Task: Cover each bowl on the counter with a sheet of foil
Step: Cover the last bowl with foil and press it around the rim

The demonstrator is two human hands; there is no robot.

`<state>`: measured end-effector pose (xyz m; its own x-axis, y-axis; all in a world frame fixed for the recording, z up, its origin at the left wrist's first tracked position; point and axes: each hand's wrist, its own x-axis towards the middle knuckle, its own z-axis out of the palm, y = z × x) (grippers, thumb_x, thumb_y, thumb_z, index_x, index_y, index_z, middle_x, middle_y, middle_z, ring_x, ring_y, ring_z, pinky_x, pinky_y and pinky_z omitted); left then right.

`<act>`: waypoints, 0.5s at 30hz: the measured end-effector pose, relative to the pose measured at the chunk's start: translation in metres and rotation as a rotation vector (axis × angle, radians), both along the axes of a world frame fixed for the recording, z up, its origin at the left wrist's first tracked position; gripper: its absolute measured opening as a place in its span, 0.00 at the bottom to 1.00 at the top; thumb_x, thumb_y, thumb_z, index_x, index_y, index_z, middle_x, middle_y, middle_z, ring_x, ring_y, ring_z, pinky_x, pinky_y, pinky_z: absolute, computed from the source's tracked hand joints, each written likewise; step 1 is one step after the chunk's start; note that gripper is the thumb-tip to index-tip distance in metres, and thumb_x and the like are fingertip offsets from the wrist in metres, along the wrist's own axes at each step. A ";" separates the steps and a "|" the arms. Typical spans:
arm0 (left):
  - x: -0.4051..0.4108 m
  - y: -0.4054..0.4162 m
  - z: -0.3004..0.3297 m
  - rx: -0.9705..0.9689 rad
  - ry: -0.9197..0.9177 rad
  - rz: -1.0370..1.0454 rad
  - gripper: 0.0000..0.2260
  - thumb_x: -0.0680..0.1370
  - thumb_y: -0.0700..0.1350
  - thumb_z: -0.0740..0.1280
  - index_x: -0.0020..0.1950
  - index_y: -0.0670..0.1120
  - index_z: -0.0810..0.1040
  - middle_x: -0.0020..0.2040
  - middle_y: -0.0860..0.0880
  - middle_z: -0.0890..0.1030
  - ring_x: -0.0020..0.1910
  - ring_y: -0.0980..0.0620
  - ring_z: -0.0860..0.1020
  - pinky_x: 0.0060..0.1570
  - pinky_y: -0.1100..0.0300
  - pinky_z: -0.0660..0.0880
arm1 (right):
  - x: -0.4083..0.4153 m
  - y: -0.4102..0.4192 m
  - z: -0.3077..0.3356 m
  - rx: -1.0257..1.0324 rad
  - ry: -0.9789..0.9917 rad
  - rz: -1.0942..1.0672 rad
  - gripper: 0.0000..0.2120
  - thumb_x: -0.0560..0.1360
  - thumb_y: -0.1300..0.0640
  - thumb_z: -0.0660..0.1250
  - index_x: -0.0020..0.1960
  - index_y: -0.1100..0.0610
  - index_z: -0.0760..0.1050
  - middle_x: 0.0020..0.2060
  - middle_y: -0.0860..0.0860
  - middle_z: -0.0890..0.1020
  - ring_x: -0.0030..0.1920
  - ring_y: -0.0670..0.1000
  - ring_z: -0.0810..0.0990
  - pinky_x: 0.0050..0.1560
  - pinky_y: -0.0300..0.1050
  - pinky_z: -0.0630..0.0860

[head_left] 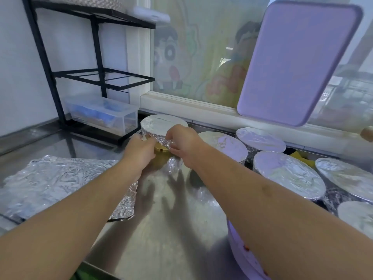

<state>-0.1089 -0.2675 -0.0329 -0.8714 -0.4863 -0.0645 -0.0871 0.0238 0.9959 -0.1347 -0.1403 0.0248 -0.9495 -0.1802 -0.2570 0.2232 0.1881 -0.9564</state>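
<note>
Both hands out at the far middle of the steel counter point(161, 229), working one foil-topped bowl point(161, 126). Right hand point(182, 144) with fingers curled, pinching the crinkled foil skirt at the bowl's near right edge; left hand point(140, 151) cupped against the near left side, fingers folded under the rim and mostly hidden, so exact grip hard to tell. Between the two hands, a yellow patch of the bowl's base point(160, 148) showing below the foil. Counted outward to the right: five more foil-covered bowls, making six in all, namely one just beside the right wrist point(226, 145), one farther back point(260, 138), one nearer point(288, 172), one at the right edge point(347, 176), and a part of one cut off at the lower right point(357, 215) (these packed close, rims nearly touching). To the left, one loose stack of crumpled foil sheets point(56, 182), its right edge under the left forearm. Bare steel open in the near middle, between foil stack and bowls. Far left, one black wire rack point(96, 47) with one clear plastic box point(103, 114) under it. Against the window, one lilac board point(292, 63) leaning tilted. At the near right edge, part of a pale lilac round object point(244, 257).
</note>
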 end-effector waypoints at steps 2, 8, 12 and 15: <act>0.016 0.013 0.004 -0.054 0.002 0.040 0.03 0.78 0.47 0.68 0.45 0.50 0.75 0.46 0.46 0.82 0.49 0.45 0.84 0.60 0.43 0.82 | 0.009 0.017 0.005 -0.009 0.029 0.021 0.03 0.77 0.63 0.67 0.50 0.60 0.76 0.47 0.56 0.78 0.62 0.58 0.83 0.68 0.57 0.79; 0.074 0.073 0.026 -0.269 0.052 -0.093 0.06 0.76 0.48 0.68 0.46 0.48 0.82 0.38 0.47 0.85 0.37 0.46 0.84 0.47 0.40 0.84 | 0.067 0.108 0.028 0.147 0.268 0.002 0.06 0.64 0.60 0.69 0.40 0.62 0.76 0.38 0.55 0.74 0.41 0.53 0.73 0.43 0.54 0.71; 0.125 0.135 0.041 -0.414 0.032 -0.390 0.10 0.80 0.56 0.70 0.51 0.50 0.79 0.35 0.48 0.83 0.29 0.49 0.81 0.29 0.51 0.81 | 0.117 0.184 0.031 0.357 0.376 -0.084 0.13 0.71 0.64 0.66 0.53 0.69 0.77 0.37 0.54 0.75 0.38 0.53 0.73 0.42 0.50 0.69; 0.147 0.159 0.033 -0.733 -0.045 -0.485 0.10 0.78 0.58 0.69 0.52 0.53 0.78 0.39 0.52 0.82 0.32 0.52 0.81 0.32 0.54 0.79 | 0.149 0.221 0.028 0.597 0.448 -0.115 0.11 0.72 0.64 0.64 0.51 0.67 0.79 0.39 0.63 0.83 0.36 0.63 0.77 0.38 0.54 0.75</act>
<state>0.0386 -0.1088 -0.0002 -0.9968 0.0042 0.0792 0.0594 0.7007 0.7109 0.0147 0.0807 0.0532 -0.9905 -0.0251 0.1351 -0.1137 0.7020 -0.7031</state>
